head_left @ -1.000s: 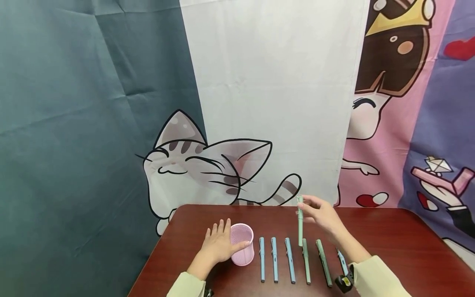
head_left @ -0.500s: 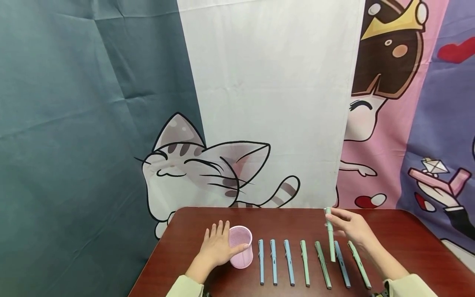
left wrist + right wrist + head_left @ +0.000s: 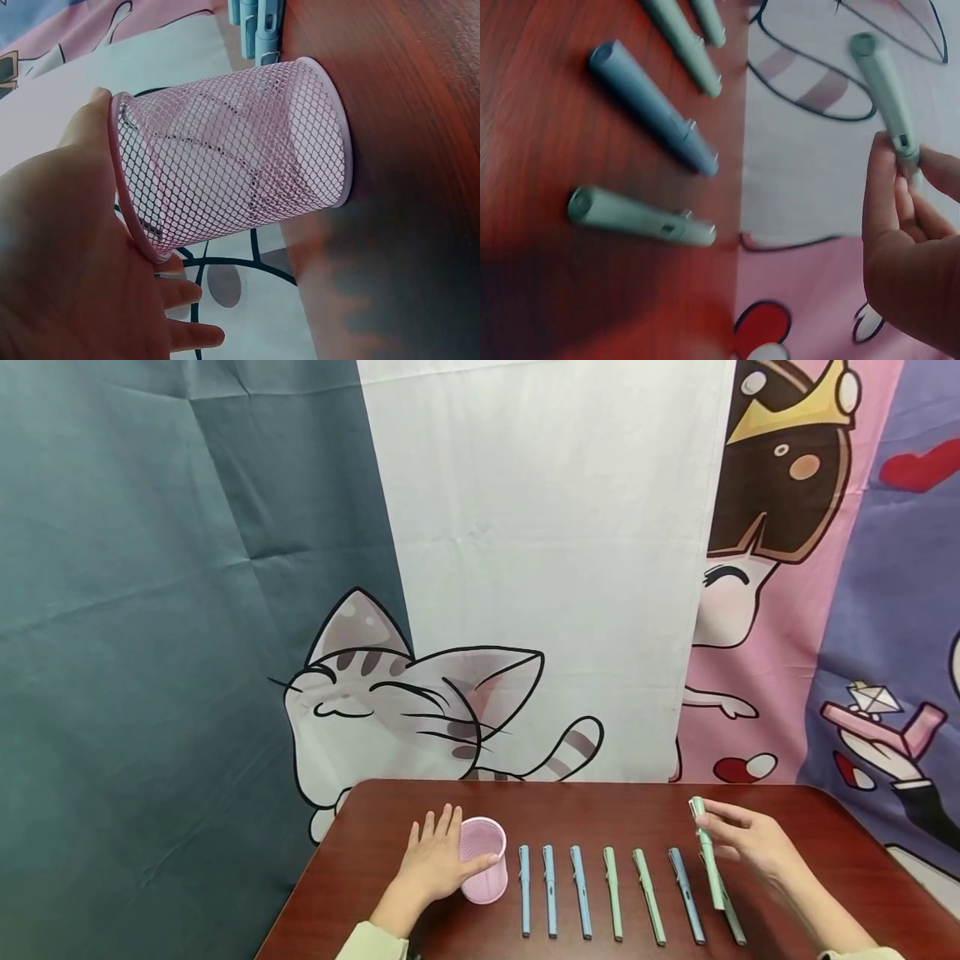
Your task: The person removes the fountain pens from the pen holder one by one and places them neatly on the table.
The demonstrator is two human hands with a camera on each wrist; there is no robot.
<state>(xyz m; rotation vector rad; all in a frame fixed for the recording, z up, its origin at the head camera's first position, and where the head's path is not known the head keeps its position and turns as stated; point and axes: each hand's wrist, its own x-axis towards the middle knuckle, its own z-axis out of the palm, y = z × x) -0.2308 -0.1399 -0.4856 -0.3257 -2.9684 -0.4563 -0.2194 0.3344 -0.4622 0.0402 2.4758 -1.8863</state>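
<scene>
On the left, my left hand (image 3: 433, 860) rests against a pink mesh pen holder (image 3: 483, 883), its fingers straight and spread and its thumb across the front of the cup. The left wrist view shows the hand at the rim of that upright holder (image 3: 232, 157). My right hand (image 3: 759, 847) pinches a light green pen (image 3: 707, 856) near its capped end, above the table. Below the held pen lies another green pen (image 3: 733, 917), partly hidden by it. In the right wrist view the held pen (image 3: 887, 90) is clear of the table.
A row of several pens lies spaced apart on the brown table (image 3: 420, 797). Among them are a light blue pen (image 3: 525, 893), a light green pen (image 3: 612, 893), a green pen (image 3: 649, 897) and a darker blue pen (image 3: 686, 896). A printed curtain (image 3: 562, 527) hangs behind the table.
My right hand has carried the light green pen rightward and lower, from above the row's middle to over the rightmost pen. The left hand has stayed at the pen holder.
</scene>
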